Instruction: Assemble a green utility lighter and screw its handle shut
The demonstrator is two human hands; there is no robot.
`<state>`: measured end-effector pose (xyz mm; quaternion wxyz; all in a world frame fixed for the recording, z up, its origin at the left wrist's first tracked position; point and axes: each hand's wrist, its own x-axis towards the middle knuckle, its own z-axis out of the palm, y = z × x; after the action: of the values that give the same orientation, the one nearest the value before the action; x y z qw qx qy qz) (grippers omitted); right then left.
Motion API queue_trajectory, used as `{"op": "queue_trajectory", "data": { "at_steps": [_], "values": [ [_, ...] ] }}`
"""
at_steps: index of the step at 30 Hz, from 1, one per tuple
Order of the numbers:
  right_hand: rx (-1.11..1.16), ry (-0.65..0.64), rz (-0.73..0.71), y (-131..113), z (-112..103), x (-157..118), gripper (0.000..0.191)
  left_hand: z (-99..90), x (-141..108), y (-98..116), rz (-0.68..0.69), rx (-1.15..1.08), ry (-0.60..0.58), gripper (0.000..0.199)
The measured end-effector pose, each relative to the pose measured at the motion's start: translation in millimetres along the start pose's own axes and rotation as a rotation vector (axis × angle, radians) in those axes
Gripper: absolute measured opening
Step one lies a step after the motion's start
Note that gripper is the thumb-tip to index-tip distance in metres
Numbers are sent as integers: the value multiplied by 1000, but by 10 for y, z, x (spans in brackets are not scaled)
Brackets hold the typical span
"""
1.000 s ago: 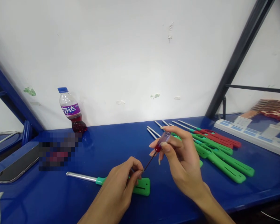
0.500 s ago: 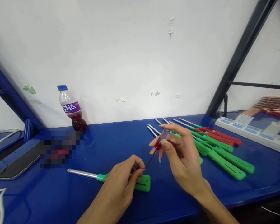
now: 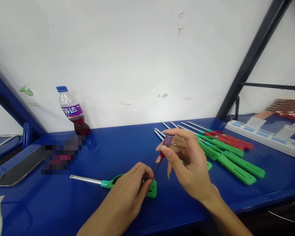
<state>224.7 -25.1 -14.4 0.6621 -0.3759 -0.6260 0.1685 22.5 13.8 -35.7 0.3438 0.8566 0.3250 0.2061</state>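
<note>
Head view, two hands (image 3: 191,167), one screwdriver (image 3: 166,141), one lighter (image 3: 152,191) under left hand (image 3: 127,193)

White "芬达" characters (image 3: 70,111) on the purple label (image 3: 77,108) of the blue-capped drink bottle (image 3: 80,124)

It looks like a workshop or assembly spot: a blue worktop (image 3: 118,144) between painted posts (image 3: 14,103), against a scuffed white wall (image 3: 118,65), with a screwdriver (image 3: 166,142), long-necked lighters (image 3: 236,167) laid out alike and a power strip (image 3: 263,135).
</note>
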Motion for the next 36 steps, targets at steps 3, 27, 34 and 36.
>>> {"op": "queue_trajectory", "data": {
  "at_steps": [3, 27, 34, 36],
  "values": [
    [-11, -28, 15, -8, 8, -3, 32, -2, -4, 1, 16, 31, -7, 18],
    [-162, -295, 4, -20, 17, -11, 29, 53, 60, -60, 43, 113, -56, 18],
    [-244, -310, -66, 37, 18, -9, 36, -9, -26, -55, -17, 117, -55, 25],
    [-265, -318, -112, 41, 11, -3, 30, -11, -40, -83, -27, 131, -79, 36]
  ]
}}
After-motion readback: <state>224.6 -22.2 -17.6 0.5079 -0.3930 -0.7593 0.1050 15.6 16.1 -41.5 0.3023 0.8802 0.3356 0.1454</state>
